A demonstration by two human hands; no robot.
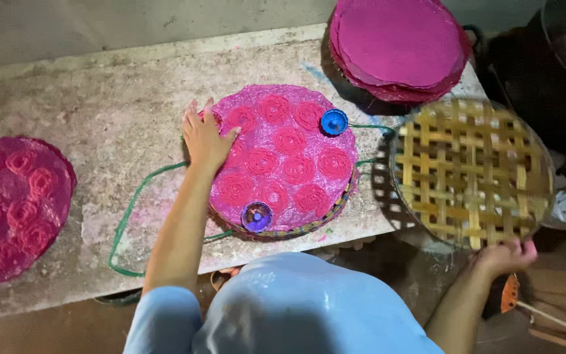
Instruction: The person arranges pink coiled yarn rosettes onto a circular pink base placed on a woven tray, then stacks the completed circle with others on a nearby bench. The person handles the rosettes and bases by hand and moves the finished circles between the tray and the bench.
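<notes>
Left hand [206, 139]: lay flat, fingers spread, on the pink disc [283, 157], frame centre.
Right hand [507, 255]: gripped the bamboo tray [471, 172] rim, lower right.
Risk: overhanging tray might tip.

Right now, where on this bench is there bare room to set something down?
Bare bench lies between the left pink sheet and the left hand, edged by a green cord. The right end is crowded: patterned sheet, pink stack, bamboo tray.

1. The left hand [206, 139] rests flat on a pink patterned sheet [283, 157] covering a round tray.
2. The right hand [507, 255] grips the empty woven bamboo tray [471, 172] by its rim.
3. Two small blue cups [334, 121], possibly stamps, sit on the sheet.
4. Plain pink discs [397, 46] are stacked behind.
</notes>
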